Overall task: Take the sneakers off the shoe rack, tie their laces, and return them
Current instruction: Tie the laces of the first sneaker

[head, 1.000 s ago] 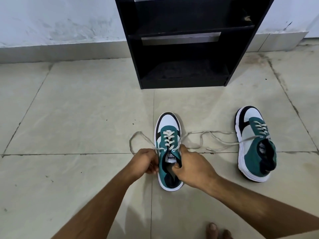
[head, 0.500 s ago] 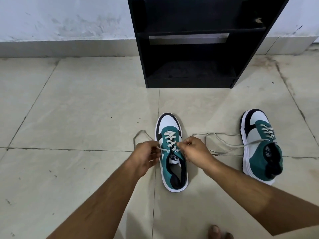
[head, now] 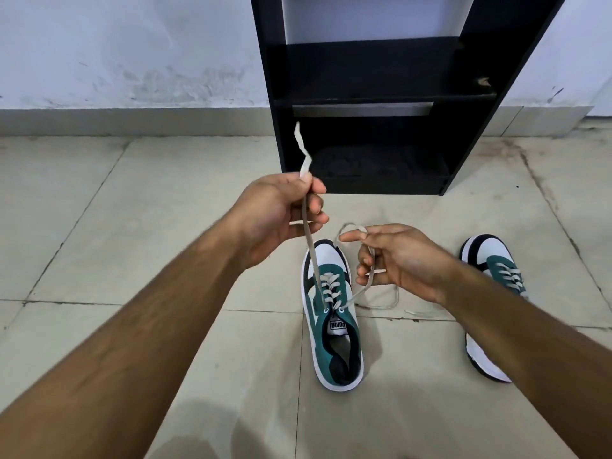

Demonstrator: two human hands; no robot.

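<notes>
A teal, white and black sneaker (head: 334, 332) stands on the tiled floor, toe pointing to the black shoe rack (head: 374, 94). My left hand (head: 281, 213) is raised above it and pinches the sneaker's left lace (head: 309, 246), which runs taut down to the top eyelets; the lace end sticks up past my fingers. My right hand (head: 397, 260) holds the right lace (head: 367, 279), looped over the forefinger. The second sneaker (head: 490, 270) lies at the right, partly behind my right forearm, its laces loose on the floor.
The shoe rack's shelves hold nothing and it stands against a white wall (head: 132, 54). Loose laces (head: 394, 304) trail on the beige floor tiles (head: 149, 210) between the two sneakers.
Both hands have lifted from the sneaker's eyelets, drawing the two lace ends up and apart. The left hand rose higher. The camera view has moved closer to the rack.
</notes>
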